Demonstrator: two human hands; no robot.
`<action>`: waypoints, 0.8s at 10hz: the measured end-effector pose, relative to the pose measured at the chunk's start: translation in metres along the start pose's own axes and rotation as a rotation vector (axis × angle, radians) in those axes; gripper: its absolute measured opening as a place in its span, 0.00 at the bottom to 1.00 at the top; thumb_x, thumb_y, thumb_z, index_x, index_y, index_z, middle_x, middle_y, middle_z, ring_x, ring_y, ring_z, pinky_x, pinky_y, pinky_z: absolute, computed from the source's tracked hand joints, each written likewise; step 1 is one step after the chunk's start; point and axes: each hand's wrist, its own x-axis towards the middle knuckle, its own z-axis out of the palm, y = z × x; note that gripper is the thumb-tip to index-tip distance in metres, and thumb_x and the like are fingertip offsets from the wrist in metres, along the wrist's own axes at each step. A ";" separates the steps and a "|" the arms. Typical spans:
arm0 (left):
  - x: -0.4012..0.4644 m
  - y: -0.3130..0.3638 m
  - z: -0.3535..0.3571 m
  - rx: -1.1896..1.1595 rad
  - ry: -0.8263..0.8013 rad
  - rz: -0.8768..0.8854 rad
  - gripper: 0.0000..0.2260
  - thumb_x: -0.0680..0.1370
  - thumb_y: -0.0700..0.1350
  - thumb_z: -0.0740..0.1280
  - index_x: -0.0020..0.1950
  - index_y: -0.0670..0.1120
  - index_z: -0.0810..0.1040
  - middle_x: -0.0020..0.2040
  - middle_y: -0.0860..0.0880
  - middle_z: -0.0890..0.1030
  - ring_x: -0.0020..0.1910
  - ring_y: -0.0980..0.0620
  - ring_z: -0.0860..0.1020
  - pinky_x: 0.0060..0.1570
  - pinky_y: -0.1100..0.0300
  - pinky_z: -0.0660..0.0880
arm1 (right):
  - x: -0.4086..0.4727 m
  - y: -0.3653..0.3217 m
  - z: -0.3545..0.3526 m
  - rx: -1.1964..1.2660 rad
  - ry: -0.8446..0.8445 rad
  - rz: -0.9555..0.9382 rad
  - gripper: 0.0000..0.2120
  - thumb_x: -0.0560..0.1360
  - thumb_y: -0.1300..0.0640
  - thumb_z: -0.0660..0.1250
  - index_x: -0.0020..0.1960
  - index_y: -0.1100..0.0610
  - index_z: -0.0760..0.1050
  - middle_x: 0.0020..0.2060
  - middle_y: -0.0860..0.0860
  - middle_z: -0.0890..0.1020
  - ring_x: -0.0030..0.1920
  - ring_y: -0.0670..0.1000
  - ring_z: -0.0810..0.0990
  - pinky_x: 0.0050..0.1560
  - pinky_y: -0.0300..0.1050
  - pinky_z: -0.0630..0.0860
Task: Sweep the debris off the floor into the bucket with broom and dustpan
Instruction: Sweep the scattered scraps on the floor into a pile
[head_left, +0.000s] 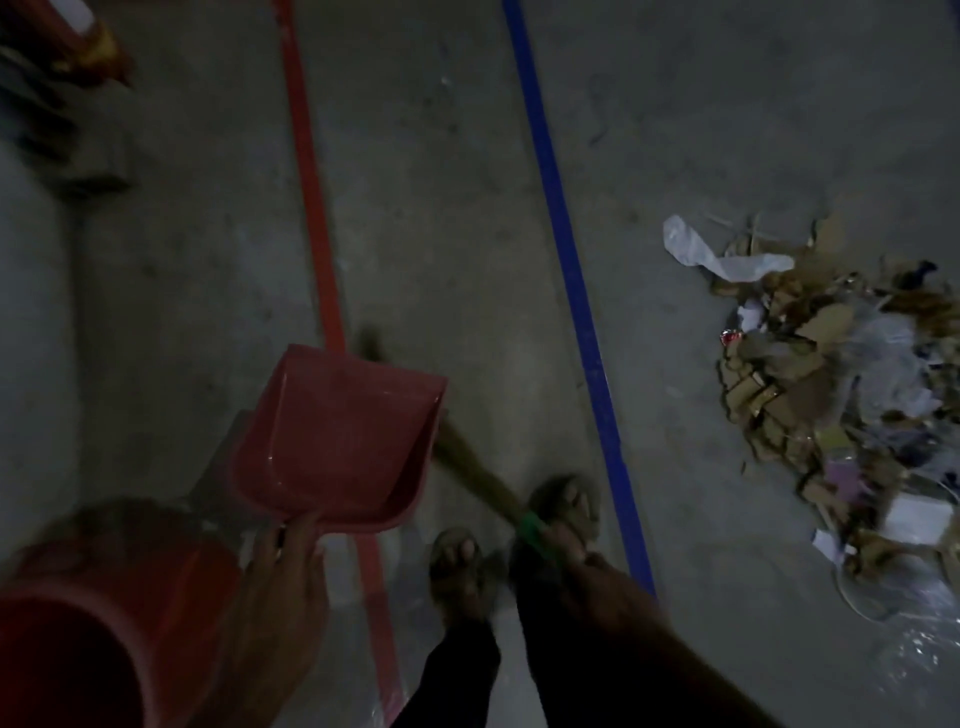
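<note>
While the left hand (283, 564) grips the red dustpan (337, 436) above the bucket (78, 639), the right hand (558, 548) grips the broom (470, 470); debris (831, 395) lies well right of it.

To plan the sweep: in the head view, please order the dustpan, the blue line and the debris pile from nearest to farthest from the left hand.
From the left hand:
1. Dustpan, held by it.
2. Blue line, to its right.
3. Debris pile, far right, beyond that line.

Glossy plastic dustpan (337, 436), matt concrete floor (441, 208)
</note>
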 end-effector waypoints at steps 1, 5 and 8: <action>0.030 -0.009 0.016 0.087 0.060 0.111 0.18 0.76 0.46 0.60 0.64 0.45 0.78 0.49 0.36 0.81 0.42 0.35 0.80 0.48 0.43 0.72 | 0.116 0.020 0.055 -0.038 0.070 0.006 0.20 0.77 0.29 0.44 0.67 0.27 0.62 0.48 0.42 0.80 0.38 0.44 0.80 0.36 0.40 0.78; 0.094 0.122 0.028 -0.126 -0.085 0.124 0.21 0.75 0.49 0.58 0.67 0.46 0.75 0.50 0.39 0.77 0.35 0.36 0.79 0.31 0.49 0.76 | 0.119 0.136 -0.133 0.570 0.318 0.643 0.25 0.82 0.49 0.57 0.77 0.46 0.55 0.42 0.56 0.81 0.38 0.56 0.82 0.41 0.55 0.83; 0.160 0.239 0.018 -0.179 -0.057 0.329 0.19 0.77 0.50 0.58 0.65 0.48 0.75 0.53 0.40 0.77 0.45 0.36 0.82 0.37 0.45 0.80 | 0.075 0.272 -0.232 0.590 0.675 0.810 0.28 0.82 0.52 0.58 0.80 0.52 0.54 0.47 0.65 0.81 0.41 0.65 0.81 0.41 0.57 0.79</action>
